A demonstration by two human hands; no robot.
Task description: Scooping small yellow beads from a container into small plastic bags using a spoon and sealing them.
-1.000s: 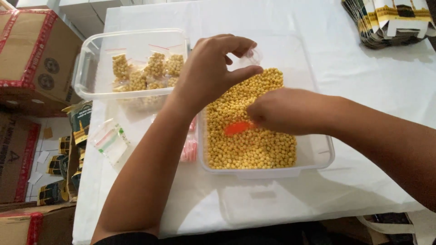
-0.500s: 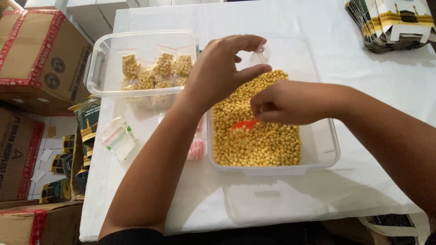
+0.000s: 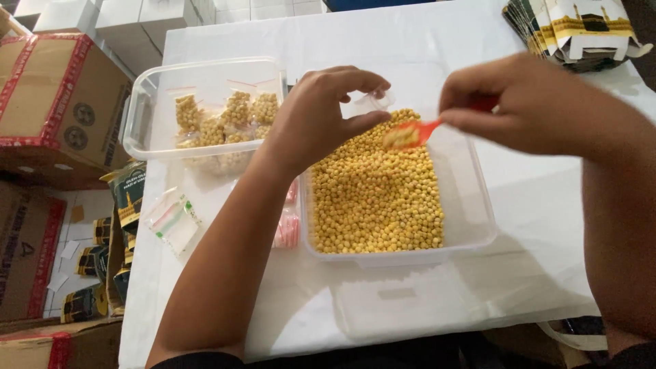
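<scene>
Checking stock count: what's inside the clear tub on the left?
The left tub holds small clear bags of yellow pellets, about six visible. Any bags beneath them, or behind the left hand, are hidden.

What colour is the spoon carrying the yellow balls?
Orange-red; the spoon in the right hand shows best in the head view.

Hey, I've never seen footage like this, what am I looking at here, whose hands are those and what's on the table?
A camera worn on a person's head looks down at their own two bare hands over a white table. The left hand pinches a small clear bag open. The right hand, blurred, holds an orange spoon loaded with yellow beads beside the bag. Below is a clear tub of yellow beads. A second tub holds filled bags.
</scene>
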